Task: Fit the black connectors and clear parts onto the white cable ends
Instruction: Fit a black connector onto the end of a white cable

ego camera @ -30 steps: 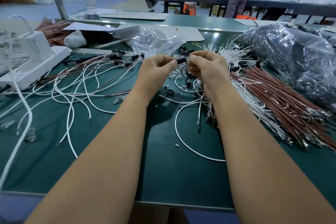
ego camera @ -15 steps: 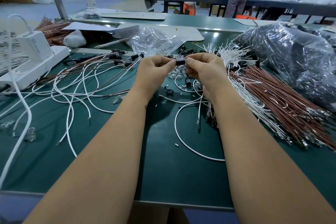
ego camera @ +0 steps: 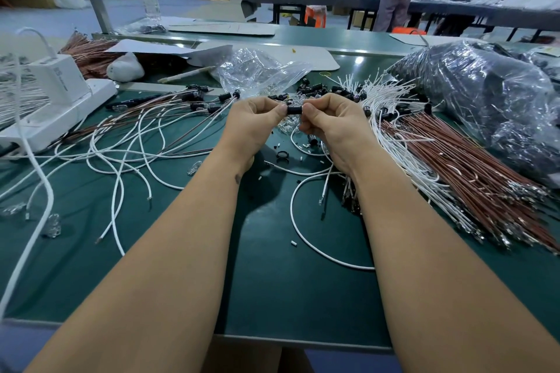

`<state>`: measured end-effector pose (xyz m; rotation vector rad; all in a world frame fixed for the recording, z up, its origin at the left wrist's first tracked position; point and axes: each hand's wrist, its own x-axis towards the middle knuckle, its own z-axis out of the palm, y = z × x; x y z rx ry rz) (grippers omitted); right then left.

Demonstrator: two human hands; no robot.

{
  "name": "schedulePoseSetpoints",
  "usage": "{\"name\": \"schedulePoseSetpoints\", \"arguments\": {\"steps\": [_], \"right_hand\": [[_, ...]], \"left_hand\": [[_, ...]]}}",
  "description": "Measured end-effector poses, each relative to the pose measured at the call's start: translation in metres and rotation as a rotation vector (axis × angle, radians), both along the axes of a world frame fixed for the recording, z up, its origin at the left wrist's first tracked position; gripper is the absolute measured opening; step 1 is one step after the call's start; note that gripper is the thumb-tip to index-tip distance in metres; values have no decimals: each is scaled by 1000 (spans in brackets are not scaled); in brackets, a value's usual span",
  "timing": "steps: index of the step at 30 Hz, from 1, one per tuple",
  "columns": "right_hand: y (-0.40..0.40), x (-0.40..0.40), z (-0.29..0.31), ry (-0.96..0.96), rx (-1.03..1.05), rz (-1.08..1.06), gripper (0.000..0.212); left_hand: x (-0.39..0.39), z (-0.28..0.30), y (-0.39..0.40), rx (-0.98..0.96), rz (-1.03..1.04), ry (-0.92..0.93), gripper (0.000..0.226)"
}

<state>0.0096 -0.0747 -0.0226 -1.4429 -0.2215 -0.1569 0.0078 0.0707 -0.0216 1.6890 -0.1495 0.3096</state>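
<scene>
Both the left hand (ego camera: pixel 253 118) and right hand (ego camera: pixel 328 119) pinch the black connector (ego camera: pixel 294 110) with curled fingertips; I'd push squarely, keeping both ends aligned.

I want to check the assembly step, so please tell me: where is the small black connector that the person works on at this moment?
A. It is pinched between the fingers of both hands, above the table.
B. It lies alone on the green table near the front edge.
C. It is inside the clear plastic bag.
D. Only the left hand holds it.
A: the black connector sits between the left hand and the right hand, pinched from both sides, raised above the green table.
</scene>
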Motion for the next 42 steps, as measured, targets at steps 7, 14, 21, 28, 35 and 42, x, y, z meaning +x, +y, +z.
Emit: {"name": "schedulePoseSetpoints", "arguments": {"steps": [7,14,21,28,35,42], "right_hand": [[6,-3,2,-30,22,7,15],[16,-5,12,-21,135,-8,22],[22,-6,12,-119,-102,-229,17],[14,-5,9,-137,-161,-260,17],[17,-2,13,-151,-133,-284,14],[12,-7,16,-161,-118,-318,13]], "left_hand": [[0,1,-1,-18,-23,14,23],[1,0,-5,-108,57,-5,26],[0,1,-10,-95,38,-11,24],[-3,3,-12,-114,-59,-16,21],[-1,4,-13,-97,-10,-92,15],[1,3,-10,186,51,-172,14]]}}
